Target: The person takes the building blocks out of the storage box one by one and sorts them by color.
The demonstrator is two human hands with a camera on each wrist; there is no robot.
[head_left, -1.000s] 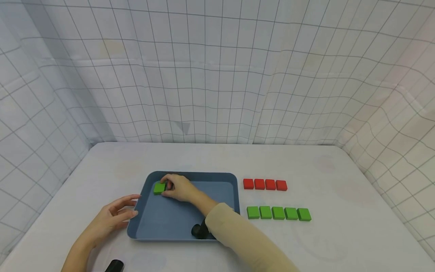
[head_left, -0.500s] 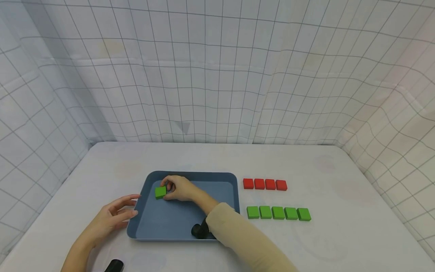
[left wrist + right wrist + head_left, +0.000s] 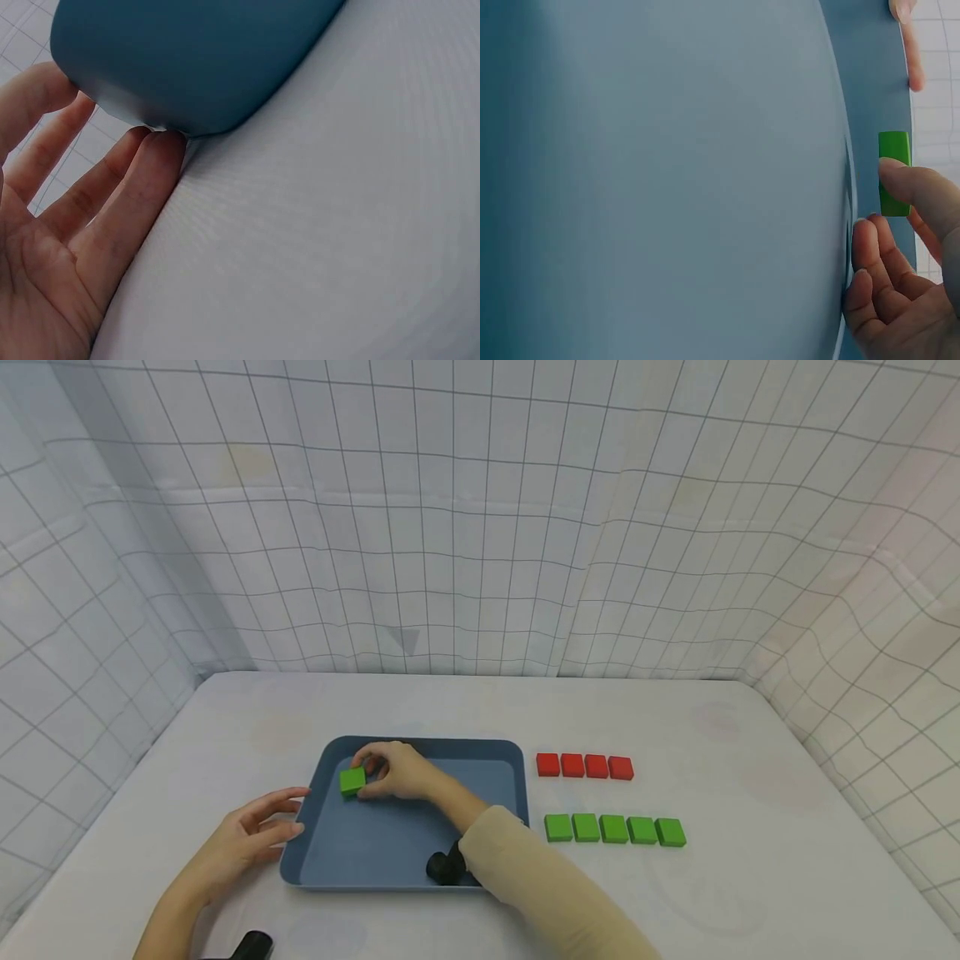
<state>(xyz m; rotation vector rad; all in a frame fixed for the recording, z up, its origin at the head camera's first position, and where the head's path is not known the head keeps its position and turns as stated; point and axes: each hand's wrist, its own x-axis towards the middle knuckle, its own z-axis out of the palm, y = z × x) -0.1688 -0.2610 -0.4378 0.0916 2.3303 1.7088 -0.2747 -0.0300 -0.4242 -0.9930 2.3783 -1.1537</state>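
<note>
My right hand reaches over the blue-grey tray and pinches a green square block near the tray's far left corner. In the right wrist view the thumb presses one face of the green block, its edge turned to the camera; the other fingers curl beside it. At the tray's left side is my left hand, fingers spread and loosely bent. The left wrist view shows its fingertips touching the outside of the tray wall.
Right of the tray, a row of several red blocks lies behind a row of several green blocks. Black wrist gear shows under the right sleeve, over the tray's front. Gridded white cloth surrounds the white table.
The green block shifts slightly toward me, then back a little to the left, staying in the right hand's pinch. My left hand stays at the tray's left side.
</note>
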